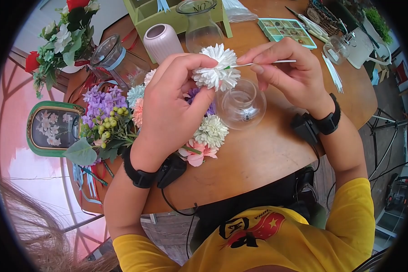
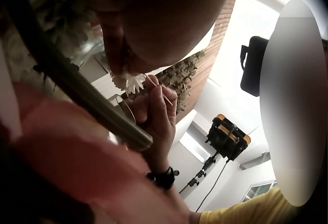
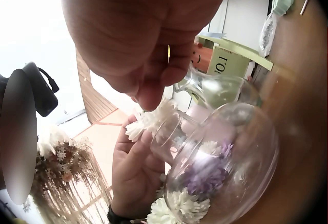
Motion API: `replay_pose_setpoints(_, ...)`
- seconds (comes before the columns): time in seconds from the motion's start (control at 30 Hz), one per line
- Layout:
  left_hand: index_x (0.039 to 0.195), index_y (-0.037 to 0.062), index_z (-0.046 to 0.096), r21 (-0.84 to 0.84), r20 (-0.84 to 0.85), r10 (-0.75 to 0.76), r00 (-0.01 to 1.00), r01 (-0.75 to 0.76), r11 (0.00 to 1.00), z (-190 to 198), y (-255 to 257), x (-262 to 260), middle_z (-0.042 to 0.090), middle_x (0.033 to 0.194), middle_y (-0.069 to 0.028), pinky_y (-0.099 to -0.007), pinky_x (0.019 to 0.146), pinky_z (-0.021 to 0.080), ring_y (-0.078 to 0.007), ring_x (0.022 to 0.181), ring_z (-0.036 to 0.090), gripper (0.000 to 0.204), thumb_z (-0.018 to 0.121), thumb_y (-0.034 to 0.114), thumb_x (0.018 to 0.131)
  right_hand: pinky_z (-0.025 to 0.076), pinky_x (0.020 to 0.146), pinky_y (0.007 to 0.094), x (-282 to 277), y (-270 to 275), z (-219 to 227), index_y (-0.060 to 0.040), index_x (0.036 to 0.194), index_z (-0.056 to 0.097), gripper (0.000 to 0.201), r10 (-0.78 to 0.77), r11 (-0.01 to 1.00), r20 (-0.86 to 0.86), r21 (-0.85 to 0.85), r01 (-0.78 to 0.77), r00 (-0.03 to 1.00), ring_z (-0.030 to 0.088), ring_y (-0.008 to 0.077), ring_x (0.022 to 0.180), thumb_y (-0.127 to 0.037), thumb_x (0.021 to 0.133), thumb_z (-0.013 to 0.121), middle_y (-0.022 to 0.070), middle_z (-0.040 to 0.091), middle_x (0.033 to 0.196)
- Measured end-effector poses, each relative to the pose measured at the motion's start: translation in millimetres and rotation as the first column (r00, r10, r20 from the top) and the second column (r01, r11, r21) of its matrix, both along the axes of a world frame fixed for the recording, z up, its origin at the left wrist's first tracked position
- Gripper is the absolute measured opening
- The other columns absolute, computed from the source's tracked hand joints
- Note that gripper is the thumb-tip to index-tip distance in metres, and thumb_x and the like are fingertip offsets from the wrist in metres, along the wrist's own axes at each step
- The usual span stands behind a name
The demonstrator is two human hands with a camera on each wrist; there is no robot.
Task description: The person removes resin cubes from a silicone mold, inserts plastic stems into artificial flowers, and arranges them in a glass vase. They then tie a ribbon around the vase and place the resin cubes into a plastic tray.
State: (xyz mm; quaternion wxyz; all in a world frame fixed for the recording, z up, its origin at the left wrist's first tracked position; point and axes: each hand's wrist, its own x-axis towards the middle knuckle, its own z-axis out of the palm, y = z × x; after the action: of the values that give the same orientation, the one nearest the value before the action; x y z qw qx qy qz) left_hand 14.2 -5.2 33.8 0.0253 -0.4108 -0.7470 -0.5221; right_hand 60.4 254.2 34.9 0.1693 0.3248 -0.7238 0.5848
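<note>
My left hand [image 1: 170, 106] holds a white artificial flower [image 1: 218, 75] between thumb and fingers, above the table. Facing it, my right hand [image 1: 290, 70] pinches a thin white stick [image 1: 283, 61], whose inner end meets the green base at the back of the bloom. In the right wrist view the flower [image 3: 151, 121] appears in the left fingers, behind a glass bowl vase. That round clear vase [image 1: 254, 115] stands on the table just below both hands. Under the left hand lie a cream flower [image 1: 211, 131] and a pink flower [image 1: 196, 156].
Purple flowers [image 1: 102, 104] and green berries [image 1: 111, 122] pile up at the left, near a green oval frame [image 1: 32, 131]. Behind stand a pink ribbed vase [image 1: 163, 43] and a clear vase [image 1: 201, 29]. White sticks [image 1: 333, 75] and a divided box [image 1: 288, 32] lie at the right.
</note>
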Motion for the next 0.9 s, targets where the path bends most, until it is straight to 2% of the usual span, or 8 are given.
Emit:
replay_pose_setpoints(0.27, 0.129, -0.0021, 0.054, -0.063, -0.034, -0.009, 0.999, 0.007, 0.998, 11, 0, 6, 0.059, 0.124, -0.0087, -0.0257, 0.090, 0.053, -0.0143, 0.112, 0.064, 0.041, 0.065, -0.014, 0.091, 0.060, 0.065, 0.0243, -2, 0, -2, 0.0007, 0.106, 0.062, 0.007, 0.021, 0.999, -0.017, 0.036, -0.020, 1.000, 0.070, 0.0122, 0.081, 0.000, 0.099, 0.064, 0.0170, 0.074, 0.114)
replay_pose_setpoints(0.47, 0.139, -0.0038, 0.046, 0.108, 0.175, -0.091, 0.980, 0.073, 0.991, 26, 3, 6, 0.057, 0.133, -0.0142, -0.0291, 0.095, 0.053, -0.0186, 0.115, 0.064, 0.051, 0.066, -0.011, 0.092, 0.059, 0.065, 0.0228, -2, 5, 5, 0.0000, 0.108, 0.064, 0.011, -0.001, 0.989, -0.051, -0.147, -0.006, 0.999, 0.069, 0.0110, 0.080, 0.002, 0.098, 0.066, 0.0163, 0.074, 0.114)
replay_pose_setpoints(0.6, 0.141, -0.0024, 0.046, 0.083, 0.100, -0.036, 0.994, 0.028, 0.996, 26, 6, 8, 0.059, 0.129, -0.0127, -0.0301, 0.093, 0.054, -0.0177, 0.111, 0.064, 0.055, 0.068, -0.008, 0.091, 0.060, 0.070, 0.0247, -1, 2, 4, 0.0000, 0.109, 0.066, 0.012, -0.037, 0.990, -0.015, -0.137, 0.034, 0.999, 0.070, 0.0120, 0.083, 0.001, 0.097, 0.069, 0.0149, 0.074, 0.113)
replay_pose_setpoints(0.67, 0.140, 0.0006, 0.048, 0.069, 0.031, 0.034, 0.999, -0.036, 0.997, 22, 6, 4, 0.064, 0.122, -0.0107, -0.0306, 0.088, 0.056, -0.0164, 0.105, 0.067, 0.056, 0.070, -0.005, 0.089, 0.060, 0.073, 0.0256, -8, 5, -1, 0.0000, 0.109, 0.068, 0.014, -0.102, 0.993, -0.120, -0.075, 0.093, 0.988, 0.070, 0.0118, 0.084, 0.000, 0.096, 0.070, 0.0121, 0.074, 0.109)
replay_pose_setpoints(0.7, 0.138, 0.0003, 0.050, 0.008, -0.032, 0.076, 0.997, -0.076, 0.997, 23, 4, 3, 0.065, 0.120, -0.0114, -0.0320, 0.087, 0.055, -0.0187, 0.102, 0.067, 0.054, 0.071, -0.003, 0.088, 0.060, 0.074, 0.0260, -11, 6, -2, 0.0000, 0.109, 0.068, 0.014, -0.129, 0.991, -0.172, -0.047, 0.123, 0.977, 0.069, 0.0117, 0.084, -0.001, 0.096, 0.071, 0.0107, 0.074, 0.107)
replay_pose_setpoints(0.77, 0.134, -0.0002, 0.054, -0.107, -0.166, 0.145, 0.975, -0.164, 0.981, 24, -2, 0, 0.066, 0.115, -0.0127, -0.0346, 0.085, 0.054, -0.0233, 0.098, 0.067, 0.049, 0.072, 0.001, 0.088, 0.059, 0.076, 0.0256, -10, 6, -1, 0.0002, 0.109, 0.069, 0.014, -0.209, 0.978, -0.076, -0.011, 0.209, 0.975, 0.069, 0.0109, 0.086, -0.003, 0.095, 0.072, 0.0080, 0.073, 0.103)
replay_pose_setpoints(0.87, 0.128, 0.0006, 0.062, -0.457, -0.291, 0.028, 0.956, -0.165, 0.874, 33, -14, -2, 0.068, 0.113, -0.0133, -0.0349, 0.090, 0.052, -0.0226, 0.102, 0.066, 0.044, 0.076, 0.008, 0.087, 0.057, 0.075, 0.0237, -11, 8, -1, -0.0002, 0.107, 0.070, 0.012, -0.259, 0.965, 0.127, -0.012, 0.263, 0.957, 0.068, 0.0098, 0.087, -0.006, 0.096, 0.072, 0.0047, 0.072, 0.100)
replay_pose_setpoints(0.9, 0.124, 0.0005, 0.064, -0.486, -0.271, 0.014, 0.963, -0.149, 0.861, 34, -15, -1, 0.069, 0.111, -0.0142, -0.0358, 0.090, 0.053, -0.0247, 0.101, 0.067, 0.041, 0.077, 0.009, 0.087, 0.056, 0.075, 0.0229, -12, 8, -1, -0.0005, 0.106, 0.070, 0.012, -0.261, 0.962, 0.205, -0.023, 0.271, 0.943, 0.068, 0.0095, 0.088, -0.007, 0.097, 0.071, 0.0036, 0.072, 0.099)
